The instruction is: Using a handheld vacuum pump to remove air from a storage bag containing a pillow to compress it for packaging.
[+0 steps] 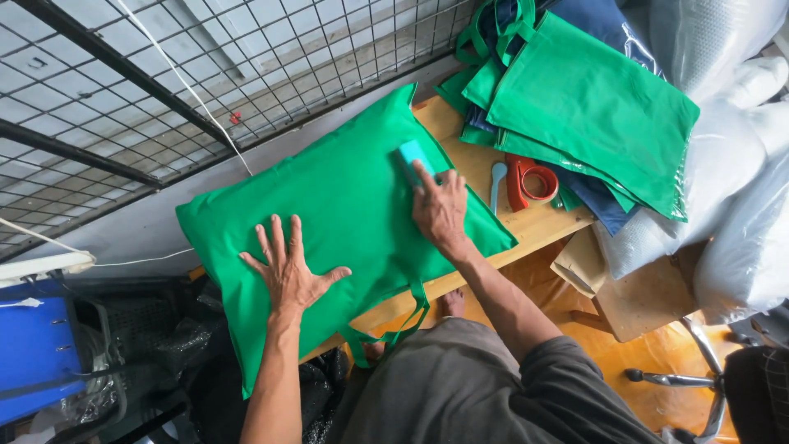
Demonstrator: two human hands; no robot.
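Green fabric bag point(345, 214) lies flat on wooden table point(542, 222), handles hanging off near edge. Left hand point(288, 275) spread wide, pressing bag down. Right hand point(440, 205) grips teal block point(413, 158), mid-bag. Finished-looking bag stack point(592, 107) far right; red tape dispenser point(530, 181) beside.

A bag point(345, 222) is spread flat across the left part of the desk point(538, 224). A left hand point(288, 275) is laid on its near side, a right hand point(440, 207) with a small block point(412, 156) on its far right part. A stack of bags point(583, 107) is piled at the far right corner, with a tape dispenser point(528, 181) and spoon point(497, 181) between.
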